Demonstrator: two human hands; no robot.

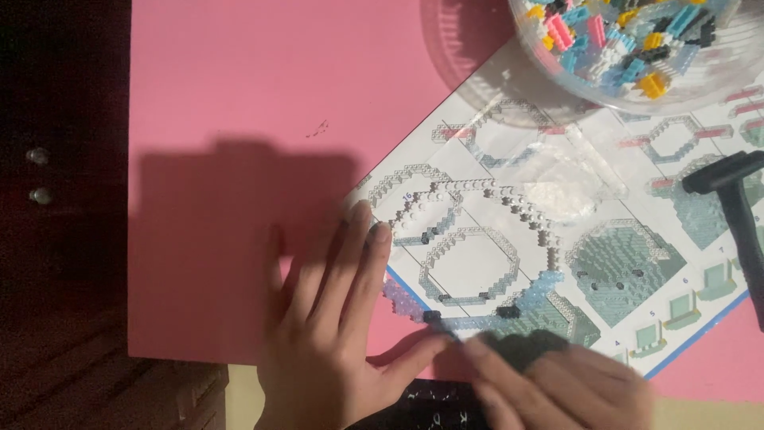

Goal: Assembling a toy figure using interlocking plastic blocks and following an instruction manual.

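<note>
the right hand sits closest to the camera, at the near edge of the instruction sheet, blurred, its fingertips pinched toward the low edge of the brick ring; whether it actually holds a piece there cannot be told. just beside it, at the sheet's near-left corner, the left hand lies flat and open, fingers spread on the pink mat, fingertips reaching onto the sheet's edge and the thumb stretched toward the ring's dark bricks, gripping nothing.

the brick ring rests on the sheet itself, a thin loop of white and pale blue small bricks with a few dark ones along its near side, lying over the printed diagrams. farther along the sheet, past the ring, a crumpled clear plastic bag lies on the paper. at the sheet's right side a black hammer-shaped tool lies with its head up and handle running toward the camera. at the sheet's far edge stands a clear bowl, filled with loose small bricks in pink, yellow, blue, white and black.
</note>
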